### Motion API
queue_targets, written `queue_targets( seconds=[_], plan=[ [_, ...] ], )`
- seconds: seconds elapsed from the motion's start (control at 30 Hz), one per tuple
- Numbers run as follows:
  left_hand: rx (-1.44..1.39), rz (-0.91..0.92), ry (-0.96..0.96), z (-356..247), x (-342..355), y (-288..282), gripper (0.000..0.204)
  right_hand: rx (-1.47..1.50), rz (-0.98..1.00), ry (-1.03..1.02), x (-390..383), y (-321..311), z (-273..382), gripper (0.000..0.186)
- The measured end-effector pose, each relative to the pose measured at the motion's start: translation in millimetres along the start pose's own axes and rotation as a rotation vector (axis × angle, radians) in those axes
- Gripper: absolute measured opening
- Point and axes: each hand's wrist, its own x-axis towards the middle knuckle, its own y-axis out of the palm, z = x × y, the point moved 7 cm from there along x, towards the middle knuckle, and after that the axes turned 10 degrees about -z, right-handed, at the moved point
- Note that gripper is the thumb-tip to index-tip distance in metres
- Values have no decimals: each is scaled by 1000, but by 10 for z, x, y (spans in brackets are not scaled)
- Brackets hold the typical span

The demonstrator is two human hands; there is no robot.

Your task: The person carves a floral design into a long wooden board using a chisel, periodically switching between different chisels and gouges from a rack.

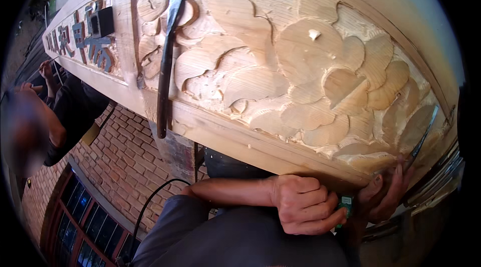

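Note:
A pale wooden panel [248, 84], carved in relief with petal and leaf shapes, stretches in front of me. My left hand [305, 204] is closed in a fist below its near edge. A small green object with a pale label [344, 203] pokes out beside its fingers; its kind is unclear. At the panel's lower right corner my right hand [388, 194] is closed around a slim carving chisel [425, 135], its metal blade pointing up and right over the carving. The chisel's lower end is hidden. A long flat chisel with a dark handle [164, 86] lies across the panel's left part.
Dark raised characters [80, 41] fill the board's far-left section, with a black block [102, 21] on them. A co-worker [65, 116] is at the left. Several long tools [436, 182] lie at the right. A black cable [145, 207] hangs above the brick paving [130, 141].

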Motion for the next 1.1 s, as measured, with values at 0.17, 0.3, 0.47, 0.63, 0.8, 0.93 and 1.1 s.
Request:
queue_targets(
  seconds=[0.17, 0.3, 0.47, 0.63, 0.8, 0.93, 1.1],
  plan=[
    [38, 19, 20, 12, -40, 24, 19, 76, -138, 65, 24, 127, -2, 34],
    [56, 34, 66, 31, -30, -42, 19, 122, -216, -38, 160, 153, 179, 34],
    [71, 15, 37, 49, -25, -73, 18, 127, -201, -71, 107, 190, 132, 37],
    [33, 11, -4, 53, -35, -37, 20, 48, -70, -16, 58, 138, 50, 41],
    [25, 6, 10, 11, -20, -26, 20, 113, -118, 5, 72, 65, 85, 43],
    [73, -16, 44, 13, -58, -35, 19, 99, -174, -110, 119, 137, 122, 44],
    [99, 110, 87, -15, -92, -56, 27, 163, -317, -196, 147, 120, 209, 39]
  ],
)
